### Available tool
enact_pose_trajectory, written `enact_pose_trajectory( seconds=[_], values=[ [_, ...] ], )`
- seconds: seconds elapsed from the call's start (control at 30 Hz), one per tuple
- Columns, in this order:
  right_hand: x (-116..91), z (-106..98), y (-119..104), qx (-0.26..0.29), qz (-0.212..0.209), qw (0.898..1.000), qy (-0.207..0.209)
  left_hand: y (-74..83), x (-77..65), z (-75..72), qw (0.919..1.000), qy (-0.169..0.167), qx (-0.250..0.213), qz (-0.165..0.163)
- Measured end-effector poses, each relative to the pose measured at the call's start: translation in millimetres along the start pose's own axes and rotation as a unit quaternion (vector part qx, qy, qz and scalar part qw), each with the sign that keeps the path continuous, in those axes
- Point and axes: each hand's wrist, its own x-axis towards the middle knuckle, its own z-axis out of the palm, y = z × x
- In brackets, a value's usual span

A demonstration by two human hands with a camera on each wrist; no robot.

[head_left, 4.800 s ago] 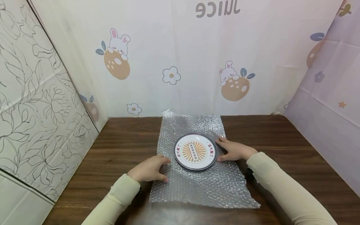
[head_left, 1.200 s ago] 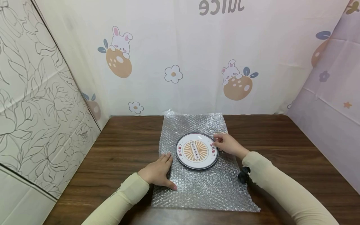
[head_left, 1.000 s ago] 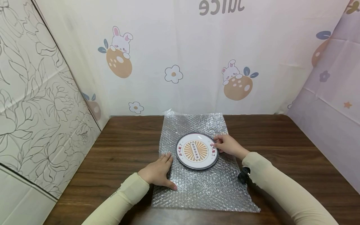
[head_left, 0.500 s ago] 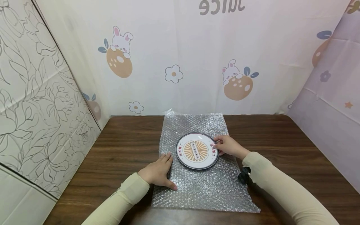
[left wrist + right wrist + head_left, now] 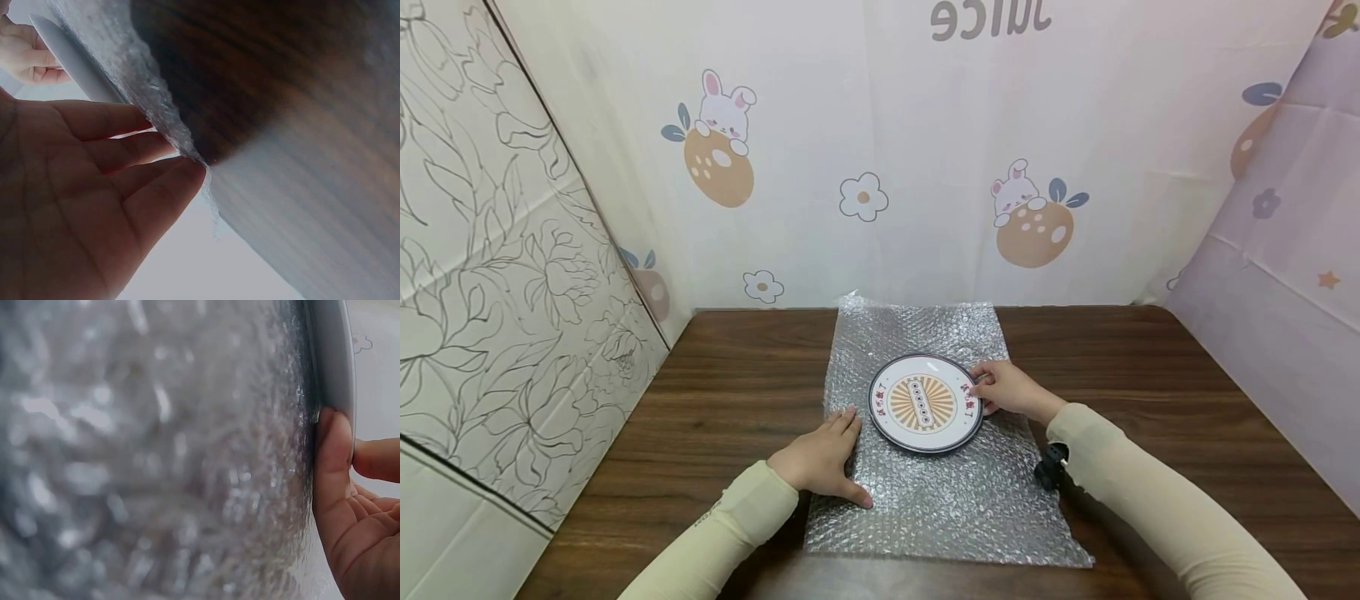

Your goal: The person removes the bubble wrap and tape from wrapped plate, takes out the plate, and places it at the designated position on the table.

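Note:
A round white plate [image 5: 898,437] with a dark rim, orange rays and red characters lies face up on a sheet of bubble wrap [image 5: 947,517]. My right hand [image 5: 1017,392] pinches the plate's right rim; in the right wrist view the plate [image 5: 336,356] shows edge-on, its rim between the thumb and fingers of that hand [image 5: 359,519]. With fingers spread, my left hand [image 5: 820,458] rests on the wrap's left edge, apart from the plate. In the left wrist view its fingertips touch the bubble wrap [image 5: 164,103].
The sheet lies on a dark wood-grain table [image 5: 722,383]. A printed curtain [image 5: 925,150] hangs behind it, with a panel of flower drawings [image 5: 535,267] along the left. A small black device [image 5: 1051,467] sits under the right cuff.
Since the earliest frame my right hand has gone from beside the plate to pinching its rim. The left hand has shifted slightly right and nearer. Over the last second almost nothing has moved.

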Motion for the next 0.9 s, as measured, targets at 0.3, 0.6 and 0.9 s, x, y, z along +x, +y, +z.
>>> enact_pose_trajectory(
  seconds=[0.3,0.6,0.9],
  values=[
    [-1,-3,-1,0.018,-0.003,1.000,0.003,-0.5,-0.1,-0.4,1.0000,0.001,-0.002,0.002],
    [-3,-12,-5,0.018,-0.006,1.000,0.015,-0.6,-0.5,-1.8,1.0000,0.001,-0.004,0.003],
    [-11,-27,-17,0.029,-0.005,0.999,0.035,-1.4,-0.4,-2.8,1.0000,-0.001,-0.002,0.004]
  ],
)
